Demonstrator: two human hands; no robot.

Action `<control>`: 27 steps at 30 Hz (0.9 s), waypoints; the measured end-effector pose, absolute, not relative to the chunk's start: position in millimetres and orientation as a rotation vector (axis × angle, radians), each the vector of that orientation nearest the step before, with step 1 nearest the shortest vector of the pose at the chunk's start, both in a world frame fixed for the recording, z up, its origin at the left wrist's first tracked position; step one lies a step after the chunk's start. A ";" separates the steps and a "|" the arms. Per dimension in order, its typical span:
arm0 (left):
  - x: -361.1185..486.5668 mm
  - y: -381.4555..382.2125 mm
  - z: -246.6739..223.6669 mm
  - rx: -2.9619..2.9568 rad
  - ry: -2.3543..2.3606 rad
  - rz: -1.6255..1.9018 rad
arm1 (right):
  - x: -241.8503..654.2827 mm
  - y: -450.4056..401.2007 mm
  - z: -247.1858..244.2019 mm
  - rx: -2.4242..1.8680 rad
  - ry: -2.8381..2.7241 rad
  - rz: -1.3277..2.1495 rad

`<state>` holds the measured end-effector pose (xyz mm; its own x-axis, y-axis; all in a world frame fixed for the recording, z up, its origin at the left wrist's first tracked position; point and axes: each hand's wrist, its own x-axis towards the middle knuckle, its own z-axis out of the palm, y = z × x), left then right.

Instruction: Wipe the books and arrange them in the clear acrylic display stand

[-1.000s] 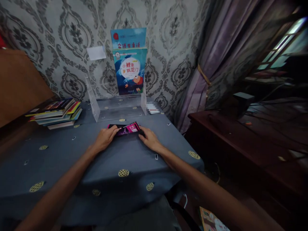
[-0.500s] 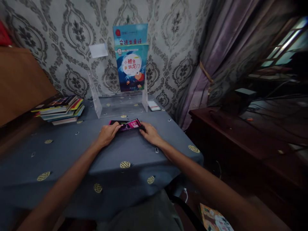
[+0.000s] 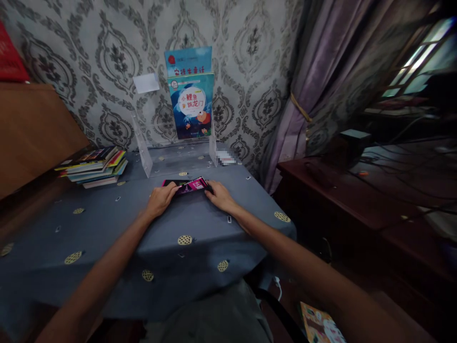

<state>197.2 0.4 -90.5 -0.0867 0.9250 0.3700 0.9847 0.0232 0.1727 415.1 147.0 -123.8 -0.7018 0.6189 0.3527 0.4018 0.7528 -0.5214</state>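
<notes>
Showing black and magenta with pale lettering, a book [image 3: 193, 186] pinched by both hands [image 3: 161, 197] [image 3: 220, 196]

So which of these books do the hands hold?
The black-and-pink book, gripped by left hand and right hand; two blue books stand upright on the clear rack, stacked books lie at left, an orange book shows lower right.

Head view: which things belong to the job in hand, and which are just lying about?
In the job:
- pink-and-black book, held by the left hand and right hand

Apparently just there, untouched:
- stack of books
- clear stand
- two blue books
- orange book
</notes>
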 end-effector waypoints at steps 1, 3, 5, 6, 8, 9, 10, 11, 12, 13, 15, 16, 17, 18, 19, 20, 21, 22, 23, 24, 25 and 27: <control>197.3 0.3 -91.0 -2.011 -2.130 -0.582 | 415.0 146.6 -122.9 -0.770 -2.432 0.564; 197.4 0.1 -91.8 -2.012 -2.130 -0.583 | 415.2 146.0 -121.7 -0.769 -2.428 0.573; 197.4 -0.2 -92.1 -2.015 -2.130 -0.586 | 415.7 145.5 -121.1 -0.764 -2.423 0.589; 197.4 -0.4 -92.1 -2.015 -2.130 -0.589 | 415.9 145.3 -121.0 -0.762 -2.419 0.600; 197.4 -0.6 -92.0 -2.015 -2.128 -0.598 | 416.3 145.1 -121.1 -0.761 -2.408 0.626; 197.5 -0.7 -91.8 -2.016 -2.126 -0.604 | 416.5 145.1 -121.2 -0.763 -2.400 0.641; 197.5 -0.8 -91.7 -2.018 -2.124 -0.611 | 416.6 145.2 -121.5 -0.765 -2.390 0.657; 197.6 -0.9 -91.6 -2.021 -2.122 -0.618 | 416.7 145.4 -121.7 -0.766 -2.377 0.673; 197.7 -1.0 -91.5 -2.024 -2.121 -0.625 | 416.8 145.7 -122.0 -0.764 -2.364 0.692; 198.0 -1.0 -91.4 -2.026 -2.119 -0.633 | 417.0 146.0 -122.4 -0.759 -2.349 0.711; 199.0 -1.3 -91.3 -2.029 -2.118 -0.656 | 417.4 146.5 -122.9 -0.740 -2.317 0.757; 199.9 -1.5 -91.0 -2.028 -2.119 -0.670 | 417.6 146.8 -123.1 -0.728 -2.298 0.783; 201.1 -1.8 -90.6 -2.027 -2.119 -0.688 | 417.8 146.9 -123.2 -0.717 -2.276 0.812; 202.6 -2.2 -89.7 -2.027 -2.118 -0.708 | 418.1 147.2 -123.2 -0.706 -2.252 0.843; 204.3 -2.6 -88.3 -2.028 -2.116 -0.732 | 418.5 147.5 -122.9 -0.695 -2.223 0.878; 206.1 -3.1 -86.4 -2.032 -2.112 -0.758 | 418.9 148.0 -122.4 -0.684 -2.193 0.918; 207.9 -3.8 -83.8 -2.038 -2.107 -0.786 | 419.4 148.9 -121.7 -0.671 -2.161 0.963; 209.6 -4.6 -80.5 -2.046 -2.101 -0.818 | 420.0 150.2 -120.7 -0.653 -2.129 1.015; 210.9 -5.6 -76.6 -2.052 -2.095 -0.853 | 420.7 152.0 -119.4 -0.631 -2.097 1.075; 211.6 -6.7 -72.1 -2.055 -2.089 -0.893 | 421.3 154.3 -117.8 -0.605 -2.063 1.143; 211.7 -8.0 -66.8 -2.052 -2.084 -0.936 | 421.8 157.0 -115.9 -0.576 -2.028 1.217; 210.1 -10.4 -54.6 -2.030 -2.081 -1.030 | 421.5 163.1 -111.3 -0.524 -1.945 1.374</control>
<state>210.1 -10.4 -54.6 -0.1325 0.8682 0.4782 0.9067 -0.0888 0.4123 421.5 163.1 -111.3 -0.6812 0.6665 0.3029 -0.0626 0.3592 -0.9312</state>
